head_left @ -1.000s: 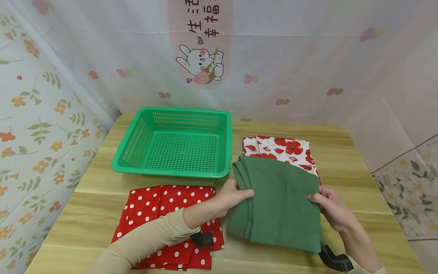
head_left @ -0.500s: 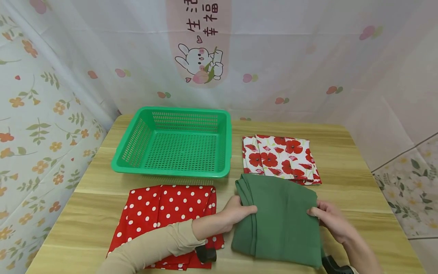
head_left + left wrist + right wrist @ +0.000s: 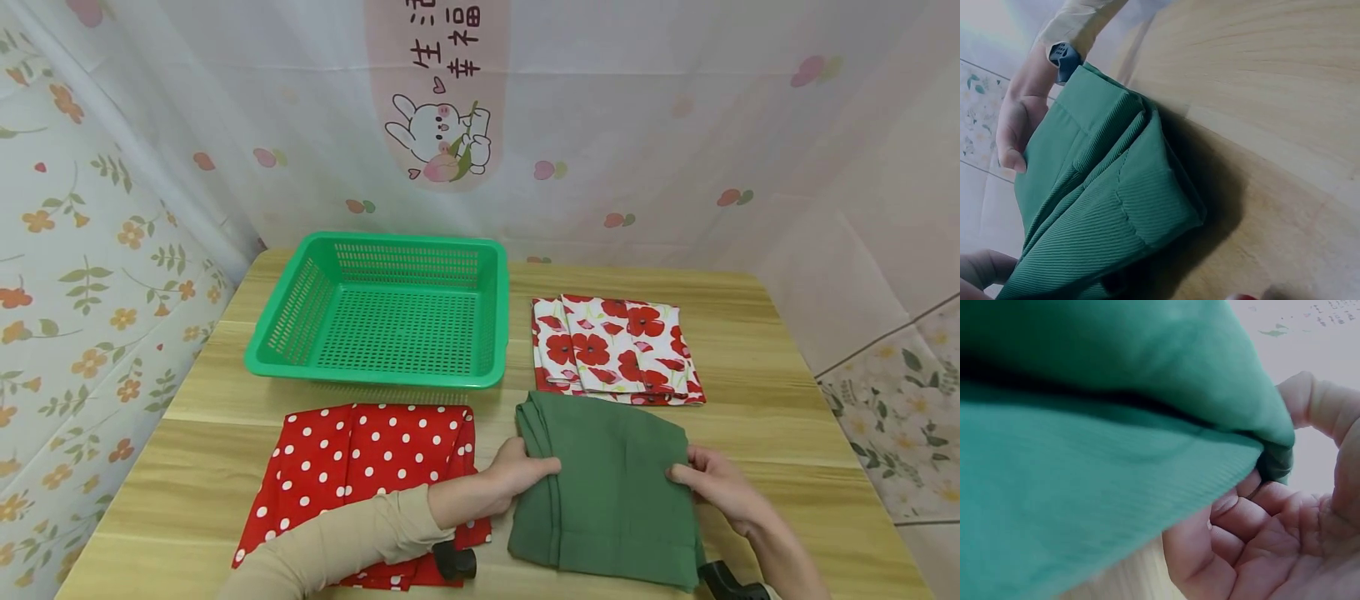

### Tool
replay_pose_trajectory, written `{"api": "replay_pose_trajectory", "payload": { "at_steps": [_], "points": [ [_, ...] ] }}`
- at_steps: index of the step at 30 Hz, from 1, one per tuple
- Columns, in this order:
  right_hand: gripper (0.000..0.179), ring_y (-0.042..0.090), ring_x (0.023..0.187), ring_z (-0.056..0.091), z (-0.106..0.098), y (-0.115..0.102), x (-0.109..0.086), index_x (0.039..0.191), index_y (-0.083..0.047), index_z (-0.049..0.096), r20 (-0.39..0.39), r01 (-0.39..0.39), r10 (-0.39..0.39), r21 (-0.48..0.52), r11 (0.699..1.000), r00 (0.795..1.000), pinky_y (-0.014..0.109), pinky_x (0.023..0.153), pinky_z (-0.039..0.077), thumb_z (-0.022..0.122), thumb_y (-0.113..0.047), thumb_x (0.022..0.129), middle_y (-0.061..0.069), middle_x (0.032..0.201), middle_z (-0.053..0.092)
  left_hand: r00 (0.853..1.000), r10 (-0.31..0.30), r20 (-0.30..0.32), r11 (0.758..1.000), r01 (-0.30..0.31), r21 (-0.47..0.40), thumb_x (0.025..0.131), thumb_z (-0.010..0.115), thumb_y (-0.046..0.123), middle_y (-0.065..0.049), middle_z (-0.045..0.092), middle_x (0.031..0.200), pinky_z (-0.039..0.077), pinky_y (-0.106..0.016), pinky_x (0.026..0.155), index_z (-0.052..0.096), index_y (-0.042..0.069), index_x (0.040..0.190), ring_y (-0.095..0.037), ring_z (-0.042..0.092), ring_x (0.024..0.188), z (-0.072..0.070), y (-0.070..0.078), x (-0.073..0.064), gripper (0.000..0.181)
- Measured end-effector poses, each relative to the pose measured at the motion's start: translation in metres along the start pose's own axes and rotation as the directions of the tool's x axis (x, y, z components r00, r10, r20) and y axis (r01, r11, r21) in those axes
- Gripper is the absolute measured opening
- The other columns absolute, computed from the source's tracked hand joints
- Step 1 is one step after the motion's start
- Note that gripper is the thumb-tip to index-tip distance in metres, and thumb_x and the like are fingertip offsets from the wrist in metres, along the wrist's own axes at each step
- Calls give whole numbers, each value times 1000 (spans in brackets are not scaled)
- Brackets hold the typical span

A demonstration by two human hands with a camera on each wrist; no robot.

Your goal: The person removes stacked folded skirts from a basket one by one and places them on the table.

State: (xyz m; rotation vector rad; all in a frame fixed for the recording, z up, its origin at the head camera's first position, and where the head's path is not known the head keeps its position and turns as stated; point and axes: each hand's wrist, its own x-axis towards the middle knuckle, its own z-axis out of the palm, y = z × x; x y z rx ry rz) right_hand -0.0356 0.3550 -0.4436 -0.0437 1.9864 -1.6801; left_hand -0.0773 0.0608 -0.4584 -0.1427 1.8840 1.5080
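A folded green cloth (image 3: pixel 622 492) lies low over the front right of the table, between my two hands. My left hand (image 3: pixel 517 475) grips its left side, thumb on top and the other fingers hidden underneath. On the opposite side my right hand (image 3: pixel 716 485) pinches the edge, thumb above. The right wrist view shows the curled fingers (image 3: pixel 1235 531) of that hand under the cloth's layers. Several stacked folds and a stitched seam of the green cloth (image 3: pixel 1116 187) face the left wrist view, and a shadow falls on the wood beside them.
A green plastic basket (image 3: pixel 405 333) with nothing in it stands at the back left. A folded red polka-dot cloth (image 3: pixel 322 458) lies under my left forearm. Behind the green cloth is a folded poppy-print cloth (image 3: pixel 615 346). A printed curtain (image 3: pixel 637 125) hangs behind the wooden table (image 3: pixel 750 358).
Both hands have brought the green cloth toward the front of the table and lower, uncovering the poppy-print cloth. In the last half second it has shifted only slightly.
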Motion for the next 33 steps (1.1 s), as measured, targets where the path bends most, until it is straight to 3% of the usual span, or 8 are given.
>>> {"api": "replay_pose_trajectory", "payload": {
  "at_steps": [9, 17, 19, 22, 25, 28, 30, 33],
  "points": [
    [24, 3, 59, 53, 1, 3, -1, 104, 18, 48, -87, -27, 11, -175, 984, 996, 24, 50, 46, 48, -3, 93, -2, 75, 59, 999, -13, -47, 997, 16, 70, 78, 72, 15, -11, 50, 102, 47, -47, 87, 43, -2, 115, -27, 49, 98, -1, -8, 2, 50],
    [46, 12, 68, 56, 5, 0, 1, 121, 21, 44, -253, -202, 116, -346, 916, 961, 28, 57, 48, 60, -6, 87, 9, 82, 64, 996, 72, -50, 992, -66, 104, 71, 76, 8, -9, 48, 104, 46, -48, 87, 41, 3, 116, -27, 48, 101, -4, -9, 5, 57],
    [42, 13, 69, 56, 7, -1, 2, 117, 19, 48, -291, -230, 119, -384, 894, 949, 27, 58, 48, 62, -6, 86, 7, 79, 63, 995, 78, -55, 991, -71, 112, 70, 77, 8, -9, 48, 103, 46, -47, 86, 40, 2, 115, -27, 47, 101, -4, -9, 5, 59],
    [25, 13, 62, 50, 9, -1, 3, 98, 11, 54, -339, -256, 104, -444, 859, 935, 25, 54, 42, 65, -6, 82, 3, 69, 56, 995, 85, -59, 988, -76, 137, 69, 78, 9, -9, 48, 102, 47, -46, 85, 39, 1, 117, -27, 48, 101, -5, -9, 4, 62],
    [25, 13, 58, 45, 11, -2, 5, 87, 4, 49, -384, -284, 82, -507, 813, 920, 25, 52, 38, 70, -8, 78, 2, 64, 51, 994, 90, -53, 983, -80, 165, 69, 79, 10, -9, 48, 101, 48, -45, 82, 38, 1, 118, -27, 48, 99, -8, -8, 2, 65],
    [41, 19, 65, 51, 12, -6, 6, 99, 9, 45, -416, -299, 53, -555, 776, 908, 30, 55, 43, 73, -11, 76, 9, 72, 56, 992, 125, -31, 981, -119, 150, 71, 77, 7, -10, 53, 97, 51, -41, 74, 36, -1, 121, -24, 54, 91, -15, -7, 0, 65],
    [59, 28, 75, 58, 13, -11, 6, 116, 15, 39, -432, -302, 38, -561, 771, 901, 37, 61, 49, 74, -13, 77, 20, 84, 59, 985, 174, -10, 970, -169, 173, 73, 75, 7, -9, 56, 91, 51, -36, 66, 36, -2, 123, -21, 57, 81, -22, -5, 0, 65],
    [76, 39, 87, 58, 16, -22, 7, 131, 15, 29, -450, -282, -15, -585, 760, 893, 46, 67, 52, 74, -17, 79, 32, 103, 54, 967, 253, 36, 913, -251, 320, 76, 73, 10, -5, 59, 79, 48, -29, 56, 40, -4, 124, -16, 58, 64, -35, 1, -2, 60]
  ]
}}
